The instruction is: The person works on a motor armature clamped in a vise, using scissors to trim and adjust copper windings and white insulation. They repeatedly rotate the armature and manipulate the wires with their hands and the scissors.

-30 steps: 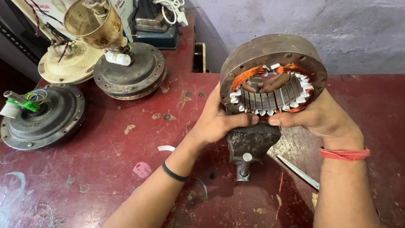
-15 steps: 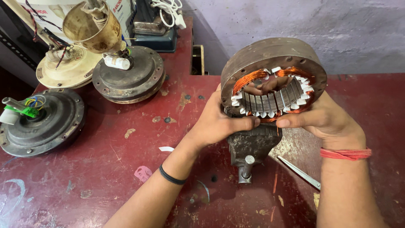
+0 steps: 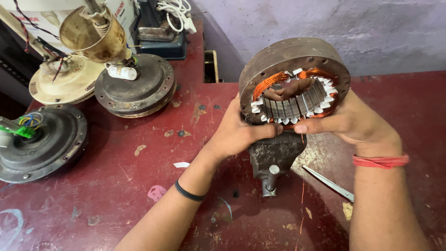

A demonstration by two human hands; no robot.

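Both hands grip a round motor stator (image 3: 294, 76) tilted up on edge over a small vise (image 3: 274, 155) on the red table (image 3: 139, 186). The left hand (image 3: 239, 132) clasps its lower left rim, thumb along the bottom; the right hand (image 3: 346, 123) grasps the lower right, thumb pressed at the copper windings (image 3: 272, 81). Scissors (image 3: 330, 183) lie just right of the vise. Well apart to the left sit a dark fan motor (image 3: 44, 148), a grey motor housing (image 3: 134, 88) and a cream housing (image 3: 65, 83).
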